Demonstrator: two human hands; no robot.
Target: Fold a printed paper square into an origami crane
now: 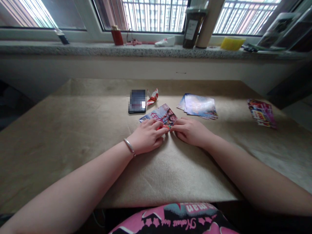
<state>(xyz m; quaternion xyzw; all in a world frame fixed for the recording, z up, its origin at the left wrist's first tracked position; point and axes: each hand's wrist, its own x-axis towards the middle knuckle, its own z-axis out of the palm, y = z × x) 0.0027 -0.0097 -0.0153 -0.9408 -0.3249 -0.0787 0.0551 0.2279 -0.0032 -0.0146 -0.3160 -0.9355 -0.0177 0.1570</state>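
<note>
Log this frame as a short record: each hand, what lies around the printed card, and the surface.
Left hand: lying partly over the printed picture card
Right hand: fingertips at its near right part
Beyond: dark phone-like device, pixelated; red-and-white wrapper
Right: overlapping glossy cards; farther, red-and-purple prints
Surface: beige tabletop

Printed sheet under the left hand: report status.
Left hand on printed sheet. Right hand at its near edge. Dark device, red wrapper beyond; neither blocking.
</note>
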